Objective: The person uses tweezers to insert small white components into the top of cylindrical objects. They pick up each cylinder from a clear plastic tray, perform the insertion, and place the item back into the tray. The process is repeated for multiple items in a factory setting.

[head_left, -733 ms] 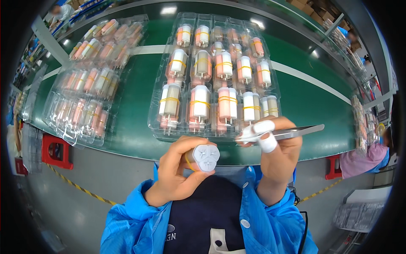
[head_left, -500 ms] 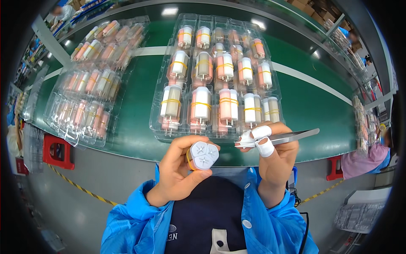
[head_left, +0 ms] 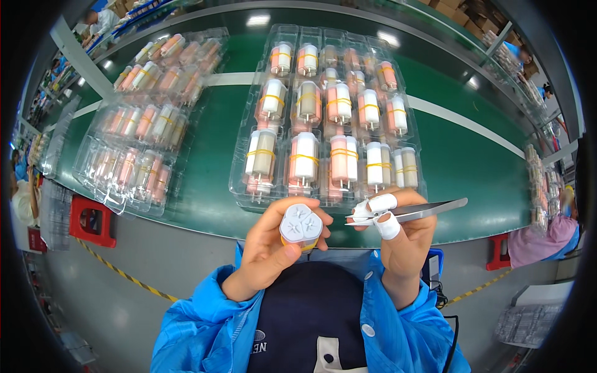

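My left hand point(head_left: 264, 248) is wrapped round a bundle of cylinders point(head_left: 301, 222), held with its end tilted up. That end is pale, three-lobed, with a star-shaped mark on each lobe, and a yellow band shows below it. My right hand point(head_left: 403, 248) grips metal tweezers point(head_left: 430, 211) between thumb and forefinger, both wrapped in white tape. The tweezers' tips point left toward the bundle, with a gap between them. Just beyond both hands lies a clear plastic tray point(head_left: 234, 181) filled with white, pink and grey cylinder bundles held by yellow bands.
More clear trays point(head_left: 87, 152) of similar bundles lie at the left on the green table point(head_left: 472, 180). Red stools point(head_left: 90, 221) stand beyond its near edge on both sides. A grey frame post point(head_left: 78, 56) rises at the far left. Other people are at the right and far left.
My left hand has turned the bundle a little, so its lobed end sits at a different angle and more of the yellow band shows. The whole view has shifted slightly.
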Demonstrator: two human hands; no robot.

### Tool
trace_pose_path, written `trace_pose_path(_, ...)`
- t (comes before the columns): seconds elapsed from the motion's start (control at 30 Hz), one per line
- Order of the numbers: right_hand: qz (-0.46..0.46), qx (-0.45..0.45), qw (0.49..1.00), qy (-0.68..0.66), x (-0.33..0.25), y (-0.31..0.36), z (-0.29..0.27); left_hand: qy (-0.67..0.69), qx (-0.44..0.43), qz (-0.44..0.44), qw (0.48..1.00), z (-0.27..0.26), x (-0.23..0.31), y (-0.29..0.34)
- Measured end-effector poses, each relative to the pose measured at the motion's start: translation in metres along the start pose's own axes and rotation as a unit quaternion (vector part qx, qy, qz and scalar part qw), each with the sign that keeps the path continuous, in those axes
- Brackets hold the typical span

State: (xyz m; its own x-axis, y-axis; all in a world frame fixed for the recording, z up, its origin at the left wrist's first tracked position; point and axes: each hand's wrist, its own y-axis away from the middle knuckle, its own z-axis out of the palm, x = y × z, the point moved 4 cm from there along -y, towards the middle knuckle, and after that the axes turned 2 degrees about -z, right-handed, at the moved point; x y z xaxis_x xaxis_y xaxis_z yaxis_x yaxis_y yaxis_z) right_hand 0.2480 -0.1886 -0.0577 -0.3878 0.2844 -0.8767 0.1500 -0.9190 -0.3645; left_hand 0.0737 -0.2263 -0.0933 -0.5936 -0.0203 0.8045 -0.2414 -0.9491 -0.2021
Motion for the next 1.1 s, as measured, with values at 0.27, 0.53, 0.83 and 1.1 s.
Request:
trace_pose_path(0.27,0.006,0.005,1.000,-0.018,0.001,0.003,0.002,-0.116,-0.024,0.042,0.992,-0.004,-0.001,0.002)
trace_pose_path(0.53,0.011,0.001,1.000,-0.022,0.005,0.004,0.000,-0.211,-0.052,0.130,0.967,-0.003,-0.003,-0.004)
trace_pose_path(0.83,0.013,-0.001,0.999,-0.037,0.009,0.004,0.000,-0.225,-0.056,0.156,0.960,-0.003,-0.005,-0.005)
trace_pose_path(1.1,0.017,0.001,0.999,-0.039,0.012,0.005,-0.001,-0.270,-0.039,0.140,0.952,-0.004,-0.005,-0.004)
